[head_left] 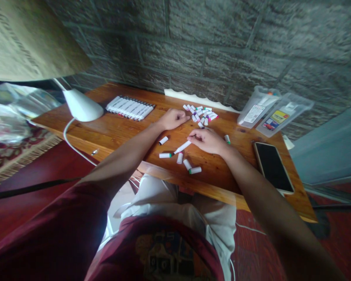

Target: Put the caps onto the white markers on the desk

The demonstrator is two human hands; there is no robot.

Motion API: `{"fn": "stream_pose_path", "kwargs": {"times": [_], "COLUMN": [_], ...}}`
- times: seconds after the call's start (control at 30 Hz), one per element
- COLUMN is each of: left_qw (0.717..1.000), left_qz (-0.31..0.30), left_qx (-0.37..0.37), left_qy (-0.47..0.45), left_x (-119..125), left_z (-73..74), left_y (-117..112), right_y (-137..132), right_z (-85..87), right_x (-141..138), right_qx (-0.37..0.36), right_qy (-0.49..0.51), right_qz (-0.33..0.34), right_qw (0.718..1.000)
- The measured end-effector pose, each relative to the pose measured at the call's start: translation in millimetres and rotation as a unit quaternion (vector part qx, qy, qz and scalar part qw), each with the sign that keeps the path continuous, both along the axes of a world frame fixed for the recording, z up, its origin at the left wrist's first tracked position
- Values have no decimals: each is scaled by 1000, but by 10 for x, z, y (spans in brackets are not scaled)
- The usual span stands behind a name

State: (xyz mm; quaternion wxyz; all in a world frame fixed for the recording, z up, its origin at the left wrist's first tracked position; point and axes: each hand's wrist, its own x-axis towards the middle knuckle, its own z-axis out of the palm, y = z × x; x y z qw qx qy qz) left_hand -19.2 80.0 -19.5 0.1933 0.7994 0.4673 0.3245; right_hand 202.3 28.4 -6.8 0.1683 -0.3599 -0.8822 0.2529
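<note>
On the wooden table (125,130), my right hand (209,140) pinches one end of a white marker (183,147) that lies flat on the wood. My left hand (173,118) rests beside a heap of white marker caps (201,113) with coloured ends, its fingers curled loosely; I cannot make out anything in it. Several loose caps (179,158) lie near the table's front edge. A row of white markers (130,107) is lined up at the back left.
A black phone (273,166) lies at the right front. Two clear plastic marker cases (273,111) lean against the stone wall at the back right. A white lamp base (82,105) with its cable stands at the left. Red floor and a patterned rug lie below.
</note>
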Motion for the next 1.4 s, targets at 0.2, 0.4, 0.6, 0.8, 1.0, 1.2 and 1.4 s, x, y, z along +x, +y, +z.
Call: {"fn": "stream_pose_path", "kwargs": {"times": [0.2,0.4,0.6,0.8,1.0,1.2,1.4], "left_qw": [1000,1000,1000,998,988,979,959], "left_qz": [8,5,5,14,26,0,3], "left_qx": [-2,5,-6,-26,-33,-42,-75], "left_qy": [-1,5,17,60,149,199,274], "left_x": [6,-5,19,50,68,44,9], "left_z": [-12,-37,-17,14,116,205,229], "left_y": [10,45,41,22,-53,-135,-106], "right_y": [13,8,2,0,21,-95,-186], "right_z": [-5,13,23,2,-12,131,257], "right_x": [17,22,25,46,43,25,13], "right_qx": [-3,-1,-22,-27,-21,-16,-3], "right_qy": [-5,-7,-2,8,15,-29,-68], "right_qz": [0,1,1,3,-6,-26,-31], "right_qw": [1000,1000,1000,1000,1000,999,997]}}
